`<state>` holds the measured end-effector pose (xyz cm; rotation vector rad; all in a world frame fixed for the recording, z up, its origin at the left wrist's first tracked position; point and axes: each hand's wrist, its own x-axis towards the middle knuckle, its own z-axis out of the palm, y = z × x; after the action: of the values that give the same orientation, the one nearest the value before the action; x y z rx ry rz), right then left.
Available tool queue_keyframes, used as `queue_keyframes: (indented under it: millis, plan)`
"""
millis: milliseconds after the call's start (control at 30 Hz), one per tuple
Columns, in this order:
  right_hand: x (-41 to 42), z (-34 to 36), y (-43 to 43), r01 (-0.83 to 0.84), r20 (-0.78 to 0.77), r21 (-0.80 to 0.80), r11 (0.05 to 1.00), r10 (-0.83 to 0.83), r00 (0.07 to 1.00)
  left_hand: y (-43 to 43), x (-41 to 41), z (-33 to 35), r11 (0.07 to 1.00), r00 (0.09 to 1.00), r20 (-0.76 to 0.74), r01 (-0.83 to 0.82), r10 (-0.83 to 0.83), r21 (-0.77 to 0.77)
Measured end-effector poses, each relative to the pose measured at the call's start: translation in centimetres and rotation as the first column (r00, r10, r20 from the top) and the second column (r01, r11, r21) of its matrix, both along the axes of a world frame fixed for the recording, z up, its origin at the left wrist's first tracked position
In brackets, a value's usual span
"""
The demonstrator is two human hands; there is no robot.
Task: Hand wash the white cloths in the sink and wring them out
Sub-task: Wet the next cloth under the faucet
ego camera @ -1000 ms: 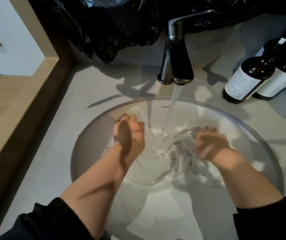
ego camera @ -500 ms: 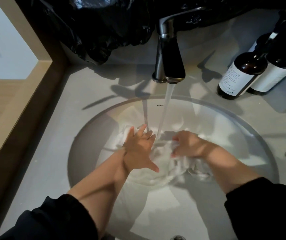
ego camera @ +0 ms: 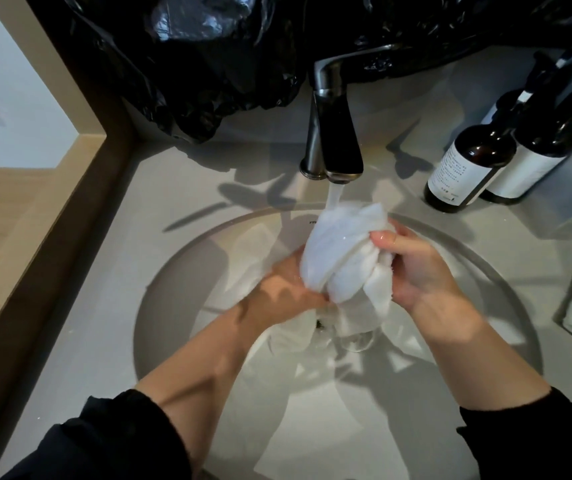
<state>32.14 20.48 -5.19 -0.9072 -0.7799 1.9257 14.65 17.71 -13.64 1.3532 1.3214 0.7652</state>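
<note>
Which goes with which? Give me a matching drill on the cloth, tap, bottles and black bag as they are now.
Things:
1 cloth
2 tap
3 bottles
4 black bag

States:
A standing right of the tap
B running
C bunched between left hand and right hand
D crumpled behind the tap

Pairs: 1-C, 2-B, 3-A, 4-D

White cloth (ego camera: 341,252), black tap (ego camera: 335,133)

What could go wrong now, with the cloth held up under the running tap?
Water from the faucet strikes the white cloth high, near the sink rim, so it may splash the counter and bottles. The left hand and right hand grip it raised; wringing could run water down forearms to the dark sleeves.
</note>
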Motion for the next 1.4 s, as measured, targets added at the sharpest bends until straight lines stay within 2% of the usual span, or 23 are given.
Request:
queue_keyframes:
  millis: [67,100,200,233,267,333,433,500,533,600,700,767,867,933,1000,1033,1100,1133,1167,1233,1267,1300,1400]
  plan:
    - [0.7,0.2,0.6,0.036,-0.025,-0.001,0.999,-0.036,0.999,0.5,-2.2,1.6,0.987,0.990,0.034,0.138,-0.136,-0.079]
    - [1.1,0.3,0.9,0.020,0.030,0.012,1.000,-0.020,0.999,0.5,-3.6,2.2,0.987,0.987,0.017,0.163,-0.163,0.010]
    - [2.9,-0.4,2.0,-0.203,0.406,0.094,0.975,0.149,0.902,0.1,-5.3,2.5,0.974,0.965,-0.258,0.105,-0.051,0.201]
    - [3.3,-1.2,2.3,-0.324,0.626,0.112,0.939,0.186,0.757,0.1,-5.6,2.3,0.964,0.904,-0.427,0.134,-0.024,0.230]
    - [3.7,-2.2,2.6,-0.441,0.827,0.073,0.895,0.193,0.528,-0.2,-5.5,2.1,0.956,0.813,-0.583,0.178,-0.010,0.232]
    - [3.4,-4.1,2.4,-0.547,0.978,-0.098,0.831,0.182,0.100,-0.6,-4.9,1.4,0.970,0.656,-0.751,0.225,-0.079,0.095]
    - [1.1,-7.1,1.2,-0.581,0.982,-0.143,0.801,0.187,0.016,-1.2,-3.3,-0.5,0.947,0.475,-0.837,0.284,-0.273,-0.148]
    - [-0.8,-9.0,-0.4,-0.619,0.962,-0.227,0.752,0.073,-0.263,-2.2,-2.2,-2.1,0.938,0.429,-0.842,0.258,-0.327,-0.233]
    - [-1.5,-9.7,-1.3,-0.660,0.920,-0.255,0.707,-0.032,-0.390,-2.5,-1.8,-2.9,0.954,0.407,-0.876,0.249,-0.258,-0.165]
    - [-2.5,-10.9,-2.3,-0.735,0.849,-0.298,0.609,-0.182,-0.496,-2.9,-1.4,-3.8,0.950,0.277,-0.960,0.311,-0.052,0.038]
    - [-1.7,-13.0,-1.9,-0.823,0.787,-0.233,0.518,-0.397,-0.472,-2.9,-1.0,-4.5,0.943,0.178,-0.966,0.310,-0.185,-0.124]
    - [-1.1,-12.9,-1.2,-0.846,0.809,-0.123,0.519,-0.442,-0.388,-2.2,-0.9,-4.4,0.954,0.234,-0.957,0.283,-0.173,-0.103]
    - [-0.7,-11.7,0.3,-0.838,0.943,-0.056,0.543,-0.248,-0.224,-1.5,-1.5,-4.3,0.982,0.498,-0.857,0.185,-0.131,-0.043]
    - [-0.4,-10.2,1.8,-0.787,0.981,-0.126,0.604,-0.041,-0.188,-1.4,-1.9,-3.0,0.988,0.644,-0.760,0.156,-0.090,0.015]
    - [0.7,-8.8,3.0,-0.783,0.989,-0.128,0.609,0.015,-0.150,-1.1,-2.0,-1.7,0.961,0.746,-0.663,0.228,-0.070,0.155]
    - [1.5,-8.1,3.2,-0.788,0.989,-0.134,0.601,0.027,-0.147,-0.9,-2.1,-1.2,0.934,0.745,-0.659,0.299,-0.100,0.196]
    - [3.0,-6.6,3.3,-0.780,0.987,-0.155,0.606,0.058,-0.152,-0.7,-2.7,0.1,0.917,0.621,-0.768,0.381,-0.158,0.119]
    - [3.3,-5.7,3.3,-0.778,0.991,-0.135,0.613,0.092,-0.099,-0.7,-3.2,0.0,0.937,0.551,-0.820,0.346,-0.155,0.055]
    - [3.3,-4.6,3.0,-0.768,0.988,-0.067,0.637,0.149,0.037,-0.7,-3.8,-0.3,0.960,0.513,-0.848,0.280,-0.136,0.016]
    - [2.2,-3.8,2.5,-0.643,0.904,0.099,0.759,0.202,0.378,-1.0,-4.3,-0.3,0.991,0.573,-0.815,0.134,-0.088,-0.012]
    - [1.5,-4.4,2.0,-0.563,0.882,0.131,0.816,0.162,0.442,-1.0,-4.3,-0.6,0.996,0.580,-0.812,0.090,-0.067,-0.017]
    - [0.7,-5.2,1.2,-0.531,0.918,0.127,0.838,0.102,0.382,-1.1,-4.0,-0.8,0.995,0.556,-0.827,0.095,-0.084,-0.037]
    - [-1.4,-8.6,-1.3,-0.557,0.980,-0.124,0.821,0.013,-0.198,-1.6,-1.8,-2.2,0.965,0.492,-0.834,0.198,-0.250,-0.172]
